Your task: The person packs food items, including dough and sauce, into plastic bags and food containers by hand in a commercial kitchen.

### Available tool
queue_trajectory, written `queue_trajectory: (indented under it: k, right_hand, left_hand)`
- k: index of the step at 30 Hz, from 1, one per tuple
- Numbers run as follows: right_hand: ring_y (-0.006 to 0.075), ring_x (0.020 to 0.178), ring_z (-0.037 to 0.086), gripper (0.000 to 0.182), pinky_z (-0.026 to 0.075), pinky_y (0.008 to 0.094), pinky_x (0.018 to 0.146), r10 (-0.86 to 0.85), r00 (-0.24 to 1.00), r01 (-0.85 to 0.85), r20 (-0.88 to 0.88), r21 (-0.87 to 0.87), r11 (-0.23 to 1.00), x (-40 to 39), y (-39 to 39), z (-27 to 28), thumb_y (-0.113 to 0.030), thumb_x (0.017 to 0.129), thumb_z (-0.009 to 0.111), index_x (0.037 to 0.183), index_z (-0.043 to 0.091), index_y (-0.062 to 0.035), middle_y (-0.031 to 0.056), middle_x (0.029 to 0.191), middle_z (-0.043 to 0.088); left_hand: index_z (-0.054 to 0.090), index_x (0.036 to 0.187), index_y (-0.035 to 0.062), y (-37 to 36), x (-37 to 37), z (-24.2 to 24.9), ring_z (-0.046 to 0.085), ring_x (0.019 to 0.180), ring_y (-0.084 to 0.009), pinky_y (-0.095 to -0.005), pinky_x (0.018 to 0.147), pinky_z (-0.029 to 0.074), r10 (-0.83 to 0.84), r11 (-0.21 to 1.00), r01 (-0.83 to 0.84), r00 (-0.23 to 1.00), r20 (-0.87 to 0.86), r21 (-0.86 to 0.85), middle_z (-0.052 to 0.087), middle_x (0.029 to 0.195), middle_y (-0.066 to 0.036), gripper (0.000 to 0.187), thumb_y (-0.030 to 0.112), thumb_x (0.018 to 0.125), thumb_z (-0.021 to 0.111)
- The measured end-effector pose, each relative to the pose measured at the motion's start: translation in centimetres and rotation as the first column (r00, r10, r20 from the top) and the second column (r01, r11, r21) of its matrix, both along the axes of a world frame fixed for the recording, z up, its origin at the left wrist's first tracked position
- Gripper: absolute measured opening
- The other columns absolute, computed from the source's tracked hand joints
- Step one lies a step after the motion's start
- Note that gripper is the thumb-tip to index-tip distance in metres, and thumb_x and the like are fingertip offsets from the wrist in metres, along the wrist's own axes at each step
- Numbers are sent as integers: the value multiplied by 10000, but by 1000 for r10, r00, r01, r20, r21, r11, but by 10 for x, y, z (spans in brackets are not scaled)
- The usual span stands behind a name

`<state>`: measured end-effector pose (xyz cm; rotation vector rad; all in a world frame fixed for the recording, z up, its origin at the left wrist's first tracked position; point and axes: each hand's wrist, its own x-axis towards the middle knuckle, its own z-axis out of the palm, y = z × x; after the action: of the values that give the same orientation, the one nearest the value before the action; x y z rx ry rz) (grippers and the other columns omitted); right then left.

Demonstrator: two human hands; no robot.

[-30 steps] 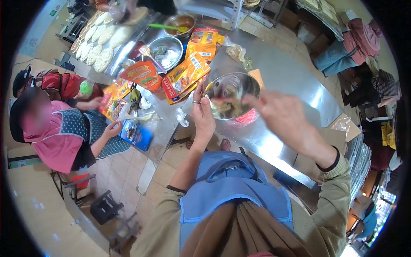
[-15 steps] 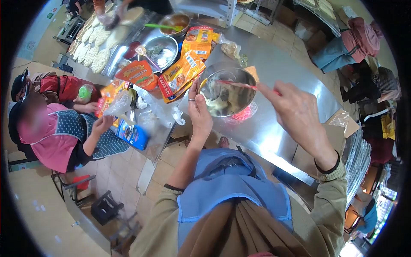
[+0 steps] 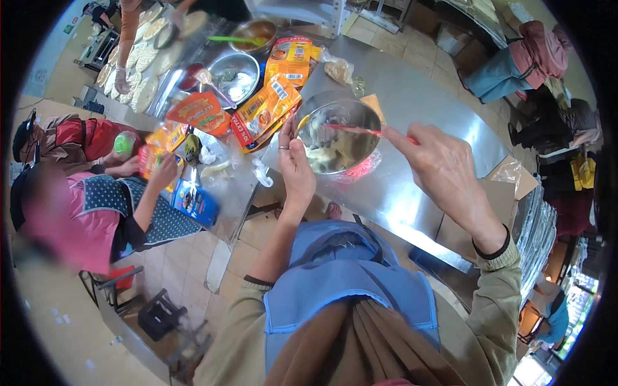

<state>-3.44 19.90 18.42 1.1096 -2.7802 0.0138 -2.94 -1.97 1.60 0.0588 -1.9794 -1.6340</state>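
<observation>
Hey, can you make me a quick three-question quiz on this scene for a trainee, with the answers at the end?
1. True or false: the left hand holds the metal bowl of pale mixture.
2. The right hand holds a utensil coloured:
A) green
B) red
C) blue
3. Fill in: the box beside the co-worker's dotted apron is mostly ____.

Key: 1 true; 2 B; 3 blue.

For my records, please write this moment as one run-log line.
left hand: holds metal bowl | right hand: grips red utensil | bowl contents: pale mixture | nearby: orange packets
</observation>
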Motion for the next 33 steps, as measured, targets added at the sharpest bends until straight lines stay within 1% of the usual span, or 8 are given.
queue_trajectory:
  k: [6, 11, 20, 23, 26, 27, 30, 33]
  right_hand:
    - [203, 716, 623, 293, 500, 334, 525, 16, 1000, -16, -19, 12, 1000, -4, 8, -3, -50, 738, 567, 1026, 593, -94, 71, 779, 574]
    - [235, 708, 636, 367, 492, 364, 516, -43, 998, 43, 49, -8, 999, -8, 13, -11, -12, 716, 555, 1067, 595, -110, 90, 783, 587]
    - [374, 660, 614, 253, 498, 453, 579, -88, 839, 275, 537, -278, 921, 8, 16, -96, -130, 837, 536, 1056, 650, -76, 174, 742, 648]
    - [296, 560, 608, 219, 483, 399, 541, -11, 725, 425, 688, -435, 794, 24, 10, -121, -146, 857, 541, 998, 678, -50, 205, 754, 647]
    - [160, 505, 518, 209, 442, 333, 512, -46, 436, 623, 899, -265, 736, 41, 4, -137, -130, 859, 556, 996, 671, -22, 215, 770, 647]
    - [75, 527, 414, 223, 388, 276, 481, 59, 392, 667, 918, -327, 670, 48, 3, -148, -94, 882, 540, 1053, 655, -6, 147, 688, 644]
    - [56, 513, 394, 225, 363, 246, 461, 277, 129, 866, 952, -244, 436, 64, -9, -157, -88, 914, 515, 1064, 650, 12, 33, 623, 559]
    - [23, 452, 341, 247, 280, 195, 386, 350, -24, 920, 936, -116, 375, 71, -21, -158, -148, 944, 506, 1109, 629, -10, -30, 581, 462]
  left_hand:
    - [399, 1294, -72, 3, -2, 3, 401, 1252, -242, -349, 1063, 255, 40, 998, -42, 997, -59, -38, 440, 1329, -184, 583, 411, 996, 264]
    - [307, 1334, -76, 13, 5, 23, 350, 1295, -254, -348, 1076, 249, -42, 979, 54, 997, -62, 196, 394, 1355, -188, 538, 338, 992, 335]
    - [365, 1302, -68, 20, 4, -9, 393, 1246, -239, -343, 1050, 276, -13, 969, -7, 997, 80, 248, 428, 1323, -176, 462, 281, 1006, 296]
    - [378, 1297, -47, 24, 8, -20, 395, 1239, -232, -342, 1045, 280, 1, 964, -50, 983, 184, 262, 429, 1316, -166, 446, 281, 1009, 289]
    - [383, 1297, -22, 33, 16, -24, 396, 1227, -222, -338, 1041, 282, 5, 938, -84, 974, 228, 335, 429, 1302, -156, 428, 282, 1011, 285]
    - [377, 1301, -9, 35, 18, -29, 394, 1217, -211, -336, 1034, 287, 4, 940, -81, 974, 226, 332, 414, 1305, -140, 422, 285, 1011, 287]
    - [346, 1318, -7, 38, 23, -33, 391, 1219, -211, -340, 1040, 281, -24, 928, -70, 969, 247, 367, 397, 1315, -133, 446, 309, 1014, 267]
    - [314, 1337, -4, 41, 28, -43, 387, 1222, -215, -340, 1044, 276, -107, 840, -40, 965, 238, 541, 377, 1323, -138, 534, 405, 1005, 220]
